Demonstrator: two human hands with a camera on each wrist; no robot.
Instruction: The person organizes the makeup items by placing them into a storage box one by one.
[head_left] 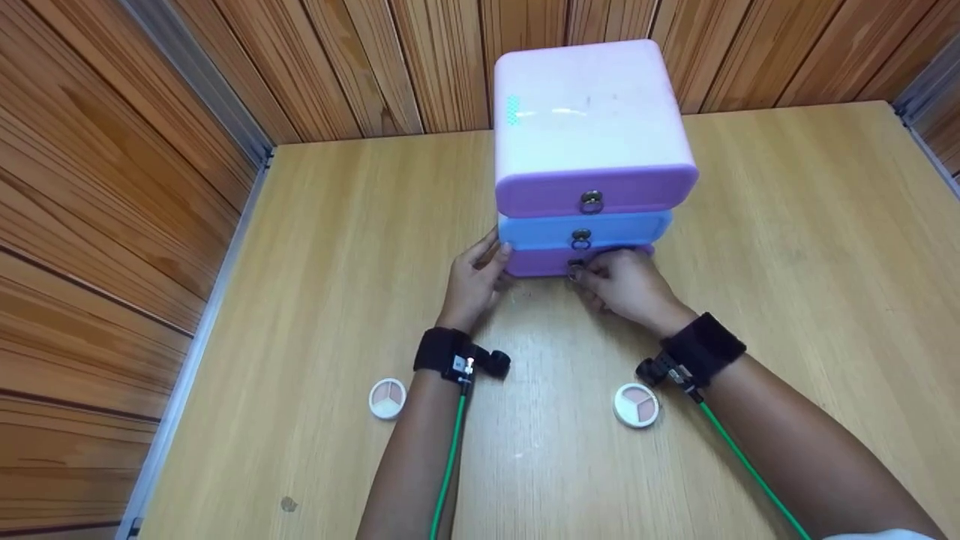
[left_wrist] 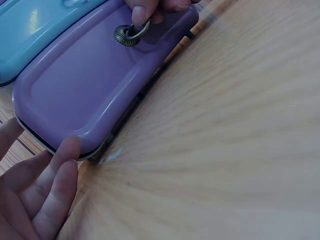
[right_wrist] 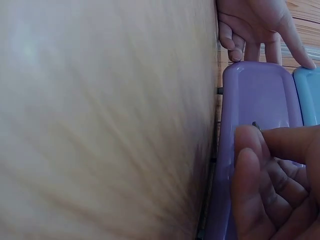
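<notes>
A small three-drawer cabinet (head_left: 592, 112) with a pinkish-white top stands on the table, its drawer fronts purple, blue and purple from top to bottom. My right hand (head_left: 626, 285) pinches the metal ring pull (left_wrist: 137, 35) of the bottom purple drawer (left_wrist: 80, 80) between thumb and finger. That drawer's front sits below the blue drawer (head_left: 585, 229), which has its own ring pull. At the cabinet's lower left side, my left hand (head_left: 474, 281) rests with extended fingers (left_wrist: 57, 185) touching the edge, thumb toward the front.
Two round white compacts with three-part pinkish pans lie on the table, one compact (head_left: 388, 398) beside the left forearm and another compact (head_left: 636, 406) near the right wrist. Wood-panelled walls (head_left: 337, 67) border the table at the back and left. Green cables run along both forearms.
</notes>
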